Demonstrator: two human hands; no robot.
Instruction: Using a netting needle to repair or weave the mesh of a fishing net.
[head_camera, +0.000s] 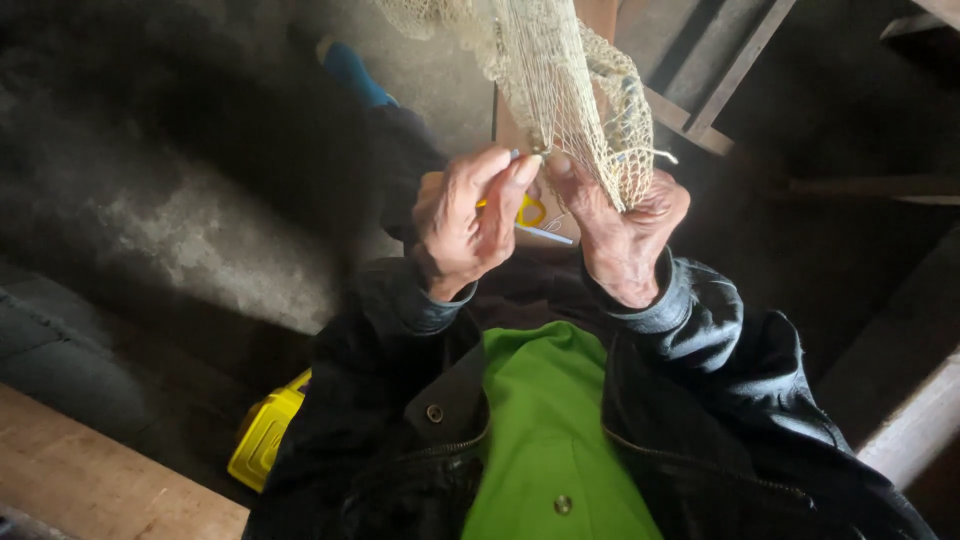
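A pale cream mesh net (560, 80) hangs down from the top of the view to my hands. My right hand (625, 235) pinches the net's lower edge between thumb and fingers. My left hand (465, 220) is closed beside it, gripping a thin light-blue rod-like tool (545, 235) with a yellow loop (530, 210) showing between the two hands. The fingertips of both hands meet at the net's bottom edge. I wear a black jacket over a green shirt (550, 420).
A yellow plastic container (265, 430) lies on the dark floor at lower left, next to a wooden plank (90, 480). Wooden beams (720, 90) cross the upper right. A blue object (355, 75) lies on the grey concrete floor at the top.
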